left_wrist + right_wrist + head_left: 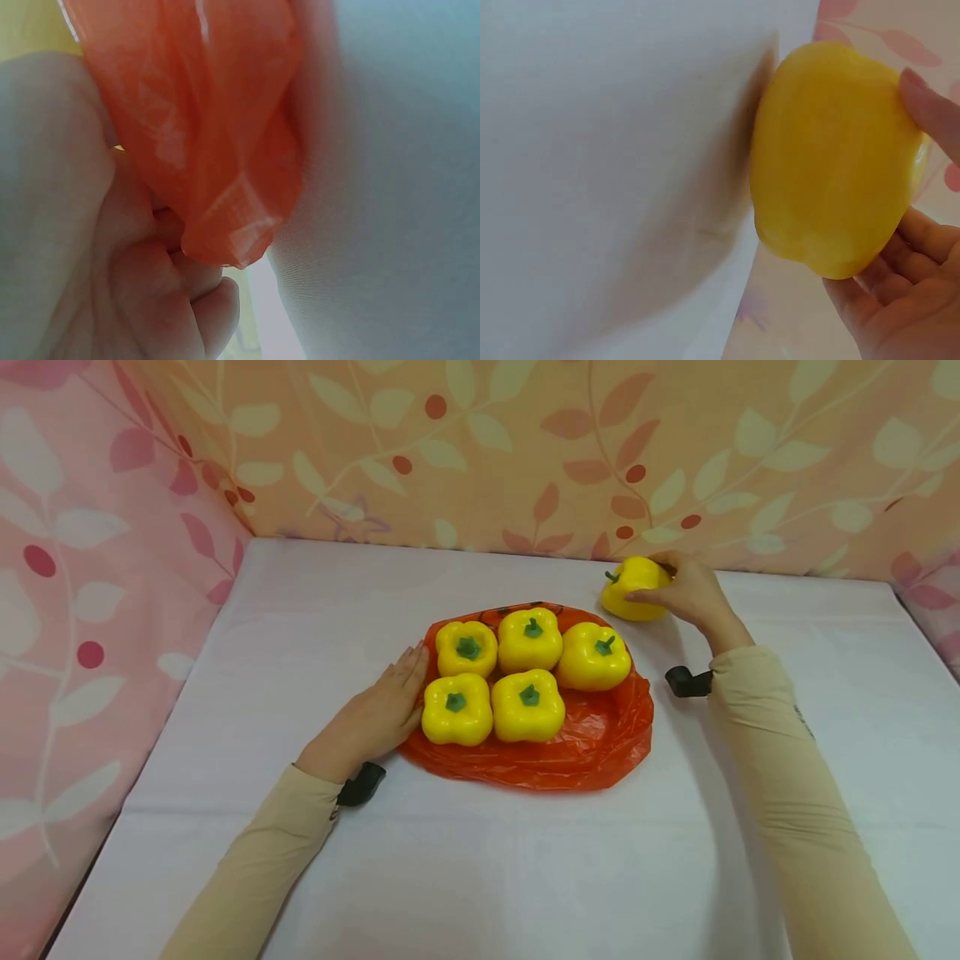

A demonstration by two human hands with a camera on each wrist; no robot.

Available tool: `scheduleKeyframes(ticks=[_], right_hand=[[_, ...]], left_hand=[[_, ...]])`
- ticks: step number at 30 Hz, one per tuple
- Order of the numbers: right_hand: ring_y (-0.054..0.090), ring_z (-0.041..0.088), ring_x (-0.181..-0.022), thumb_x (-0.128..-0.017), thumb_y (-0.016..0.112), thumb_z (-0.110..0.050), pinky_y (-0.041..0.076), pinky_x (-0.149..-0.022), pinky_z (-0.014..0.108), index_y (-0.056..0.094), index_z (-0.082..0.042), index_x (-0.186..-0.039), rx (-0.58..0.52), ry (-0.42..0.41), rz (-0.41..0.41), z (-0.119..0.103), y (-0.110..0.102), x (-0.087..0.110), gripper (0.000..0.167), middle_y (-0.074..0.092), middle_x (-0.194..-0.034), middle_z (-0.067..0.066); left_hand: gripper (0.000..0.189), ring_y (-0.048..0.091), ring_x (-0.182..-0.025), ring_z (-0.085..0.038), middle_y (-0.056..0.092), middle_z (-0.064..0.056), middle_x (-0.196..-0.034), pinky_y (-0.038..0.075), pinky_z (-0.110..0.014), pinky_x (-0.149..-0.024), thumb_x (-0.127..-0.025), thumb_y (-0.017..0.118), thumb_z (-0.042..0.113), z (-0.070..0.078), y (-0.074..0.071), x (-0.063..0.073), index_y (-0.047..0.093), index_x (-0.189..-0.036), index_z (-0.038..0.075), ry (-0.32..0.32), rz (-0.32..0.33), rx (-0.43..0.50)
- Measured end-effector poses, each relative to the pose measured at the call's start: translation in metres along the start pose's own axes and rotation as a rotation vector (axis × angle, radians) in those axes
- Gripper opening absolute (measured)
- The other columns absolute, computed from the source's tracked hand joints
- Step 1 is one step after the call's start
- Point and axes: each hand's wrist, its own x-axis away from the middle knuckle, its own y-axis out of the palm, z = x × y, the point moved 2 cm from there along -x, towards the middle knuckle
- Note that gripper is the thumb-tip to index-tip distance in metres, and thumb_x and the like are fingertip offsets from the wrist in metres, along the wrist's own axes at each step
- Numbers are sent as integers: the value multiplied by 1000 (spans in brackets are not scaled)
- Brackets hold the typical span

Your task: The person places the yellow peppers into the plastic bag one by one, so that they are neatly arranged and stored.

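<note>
My right hand [693,593] grips a yellow bell pepper [633,589] between thumb and fingers near the table's back edge, its green stem pointing left. In the right wrist view the same pepper [832,161] shows its smooth side, close to the white surface. My left hand [382,706] lies with fingers extended against the left edge of a red plastic bag [600,735]. The left wrist view shows the bag's crinkled edge [232,150] against the fingers. Several yellow peppers stand on the bag in two rows, stems up, among them a front-left pepper [456,718] beside the left hand.
A white cloth covers the table [480,877]. Floral fabric [465,460] hangs along the back, and pink floral fabric [67,610] along the left. Black wrist devices, one near the left hand [362,785] and one near the right [686,682], stick out from the sleeves.
</note>
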Motion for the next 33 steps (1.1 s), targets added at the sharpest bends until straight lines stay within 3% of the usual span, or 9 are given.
scheduleKeyframes(ticks=[9, 18, 22, 26, 33], right_hand=[[39, 26, -123, -81, 73, -38, 34, -107, 37, 43, -12, -142, -158, 17, 100, 3, -9, 15, 73, 44, -140, 10], [42, 16, -113, -81, 75, -31, 37, -100, 26, 49, -12, -137, -264, -6, 205, 11, -8, 39, 65, 50, -129, 4], [45, 14, -107, -81, 75, -24, 43, -88, 13, 51, -9, -136, -323, -34, 243, 12, -11, 57, 61, 53, -121, 0], [49, 13, -103, -82, 75, -17, 46, -79, 8, 52, -10, -135, -385, -59, 267, 12, -14, 76, 58, 54, -118, -2], [53, 17, -101, -80, 72, 4, 48, -80, 10, 57, -4, -129, -701, -171, 267, 11, -15, 104, 52, 56, -118, 5]], left_hand=[[69, 4, -144, -27, 5, -16, -157, 14, -45, -113, -99, 45, 23, -2, -3, 0, 5, -149, -2, -8, 9, 1], [69, 2, -144, -25, 2, -15, -157, 13, -43, -114, -100, 44, 24, -3, -4, -2, 3, -150, -1, -13, -8, -7], [69, 2, -144, -25, 2, -15, -157, 12, -43, -114, -100, 44, 25, -3, -3, -3, 3, -149, -1, -9, -9, -9], [70, 2, -144, -25, 2, -15, -157, 13, -44, -114, -100, 44, 25, -2, -3, -4, 3, -150, -1, -5, -7, -11], [70, 2, -144, -25, 2, -15, -157, 13, -44, -114, -100, 44, 26, -3, -2, -5, 3, -150, -1, -5, -9, -10]])
